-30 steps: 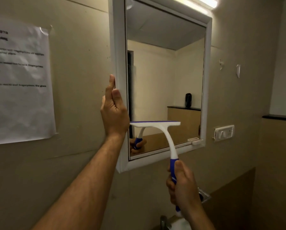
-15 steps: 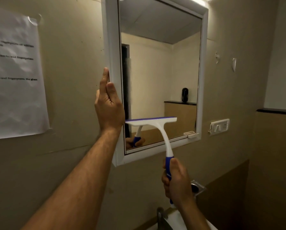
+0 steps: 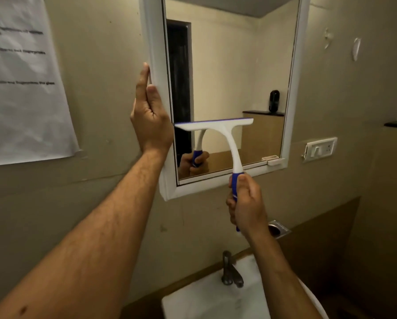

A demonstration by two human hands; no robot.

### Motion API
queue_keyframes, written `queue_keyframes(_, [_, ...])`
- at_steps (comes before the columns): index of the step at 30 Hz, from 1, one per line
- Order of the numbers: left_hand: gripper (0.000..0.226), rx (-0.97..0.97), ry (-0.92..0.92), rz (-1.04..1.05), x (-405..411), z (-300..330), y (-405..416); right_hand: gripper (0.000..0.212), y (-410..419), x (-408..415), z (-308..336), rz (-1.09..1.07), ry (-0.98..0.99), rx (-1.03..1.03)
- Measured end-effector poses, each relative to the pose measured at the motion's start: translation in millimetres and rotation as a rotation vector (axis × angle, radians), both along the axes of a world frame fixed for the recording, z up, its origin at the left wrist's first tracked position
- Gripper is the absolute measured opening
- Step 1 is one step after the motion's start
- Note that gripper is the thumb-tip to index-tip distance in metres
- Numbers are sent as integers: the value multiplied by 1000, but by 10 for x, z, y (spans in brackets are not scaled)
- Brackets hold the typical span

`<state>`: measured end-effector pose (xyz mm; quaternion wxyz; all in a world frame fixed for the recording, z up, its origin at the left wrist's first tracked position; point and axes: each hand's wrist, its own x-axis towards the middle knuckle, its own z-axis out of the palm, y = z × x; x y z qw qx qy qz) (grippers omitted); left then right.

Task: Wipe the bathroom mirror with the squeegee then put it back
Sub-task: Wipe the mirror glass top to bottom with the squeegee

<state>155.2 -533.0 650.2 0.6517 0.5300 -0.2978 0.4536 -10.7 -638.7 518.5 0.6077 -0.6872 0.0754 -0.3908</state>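
Note:
A white-framed bathroom mirror point(image 3: 234, 72) hangs on the beige wall. My right hand point(image 3: 247, 203) grips the blue handle of a white and blue squeegee point(image 3: 225, 132). Its blade lies level against the lower part of the glass, near the left side. My left hand point(image 3: 150, 113) rests flat on the mirror's left frame edge with fingers pointing up, holding nothing. The mirror reflects my right hand and the squeegee handle.
A white sink point(image 3: 215, 300) with a metal tap point(image 3: 229, 270) sits below. A paper notice point(image 3: 20, 77) is taped to the wall at left. A switch plate point(image 3: 320, 148) is right of the mirror, and a small metal holder point(image 3: 278, 229) below it.
The squeegee blade has slid down the glass toward the lower part of the mirror. My view has tilted downward, bringing the sink and tap into sight. My left hand stays on the frame.

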Motion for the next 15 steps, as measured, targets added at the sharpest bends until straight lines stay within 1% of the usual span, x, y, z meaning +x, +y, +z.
queue_keyframes(3, [43, 21, 3, 25, 32, -8, -3, 29, -38, -19, -224, 21, 21, -7])
queue_keyframes(7, [46, 50, 6, 55, 7, 0, -4, 42, -84, -124, -432, 29, 84, -21])
queue_keyframes(9, [47, 63, 18, 61, -17, 0, -2, 37, -125, -152, -305, 2, 76, -58])
queue_keyframes(11, [46, 67, 10, 51, -45, -12, -2, 30, -154, -140, -53, -17, 24, -93])
queue_keyframes(15, [43, 47, -3, 26, -73, -6, 0, 29, -126, -16, 295, -31, -33, -64])
